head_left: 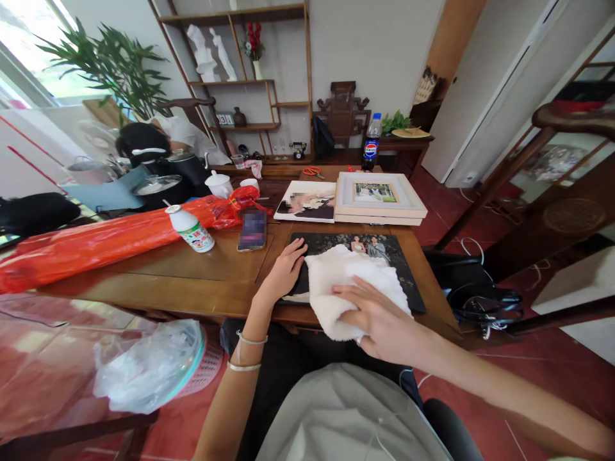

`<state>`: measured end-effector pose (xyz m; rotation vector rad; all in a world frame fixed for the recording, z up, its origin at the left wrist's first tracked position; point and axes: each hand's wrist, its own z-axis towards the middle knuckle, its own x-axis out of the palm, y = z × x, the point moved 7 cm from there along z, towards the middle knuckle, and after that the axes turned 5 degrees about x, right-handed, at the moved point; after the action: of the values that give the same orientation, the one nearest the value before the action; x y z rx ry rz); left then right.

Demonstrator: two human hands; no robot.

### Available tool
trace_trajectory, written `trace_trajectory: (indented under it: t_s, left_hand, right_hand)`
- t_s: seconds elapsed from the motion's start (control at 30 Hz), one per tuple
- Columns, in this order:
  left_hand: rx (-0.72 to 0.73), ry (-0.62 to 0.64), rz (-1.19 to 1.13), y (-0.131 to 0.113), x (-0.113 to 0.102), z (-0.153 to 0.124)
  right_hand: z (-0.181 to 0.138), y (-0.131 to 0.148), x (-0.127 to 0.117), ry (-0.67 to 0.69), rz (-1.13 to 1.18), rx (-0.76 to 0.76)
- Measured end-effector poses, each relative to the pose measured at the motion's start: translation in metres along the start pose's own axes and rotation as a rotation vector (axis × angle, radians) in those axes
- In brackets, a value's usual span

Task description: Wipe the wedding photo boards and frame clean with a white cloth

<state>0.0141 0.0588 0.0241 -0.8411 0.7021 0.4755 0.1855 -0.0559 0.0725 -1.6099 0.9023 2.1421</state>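
Note:
A dark wedding photo panel [402,264] lies flat on the table near its front edge, showing a couple in its upper part. My left hand [288,267] rests on the panel's left side, fingers stretched out and apart. With my right hand [377,315] I grip a fluffy white cloth [353,272], bunched toward me and spread over the middle of the panel. Much of the picture is hidden beneath the cloth. Just beyond the panel are a photo print [307,200] and a pale box-like frame [416,198] with a small picture in it.
Left of the panel are a phone [252,229], a white bottle [189,228] and a long red plastic-wrapped bundle [110,234]. Orange-handled scissors [313,172] and a cola bottle [371,144] stand farther back. A bag-lined basket [204,365] sits on the floor, lower left.

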Motion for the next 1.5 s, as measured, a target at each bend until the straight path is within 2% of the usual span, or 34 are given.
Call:
trace_trajectory:
  t_s: [0.07, 0.27, 0.37, 0.47, 0.67, 0.77, 0.83, 1.03, 1.1, 1.2, 1.4, 1.5]
  left_hand:
    - [0.002, -0.001, -0.001, 0.001, 0.000, 0.000]
    - [0.005, 0.000, 0.008, 0.003, 0.002, -0.001]
    - [0.010, -0.006, -0.004, 0.004, 0.003, -0.001]
    - [0.009, -0.005, -0.009, 0.005, 0.003, -0.001]
    - [0.011, 0.033, -0.028, -0.002, 0.000, 0.001]
    - [0.007, 0.039, -0.019, -0.003, -0.001, 0.001]
    - [0.003, 0.033, -0.009, -0.002, -0.001, 0.001]
    - [0.002, 0.008, 0.002, 0.001, 0.000, 0.001]
    - [0.006, 0.005, 0.006, 0.001, 0.000, 0.001]
    - [0.009, 0.009, 0.021, 0.000, 0.001, 0.000]
    - [0.019, 0.013, 0.009, 0.001, 0.001, 0.000]
    - [0.026, 0.027, -0.011, 0.001, 0.001, 0.000]
  right_hand:
    - [0.012, -0.004, 0.001, -0.019, -0.008, 0.012]
    - [0.078, -0.069, -0.001, -0.035, -0.155, 0.118]
    - [0.098, -0.081, 0.000, -0.029, -0.201, 0.128]
    - [0.093, -0.067, 0.005, 0.014, -0.216, 0.118]
    - [0.032, 0.000, 0.020, 0.086, -0.145, -0.013]
    - [0.016, 0.004, 0.017, 0.096, -0.084, -0.048]
    - [0.021, -0.013, 0.009, 0.079, -0.068, -0.030]
    - [0.059, -0.103, -0.020, -0.061, -0.222, 0.180]
    - [0.064, -0.116, -0.022, -0.083, -0.266, 0.222]
    - [0.059, -0.102, -0.016, -0.080, -0.272, 0.208]
    - [0.017, -0.011, 0.016, 0.084, -0.127, -0.017]
    - [0.006, 0.003, 0.017, 0.111, -0.080, -0.103]
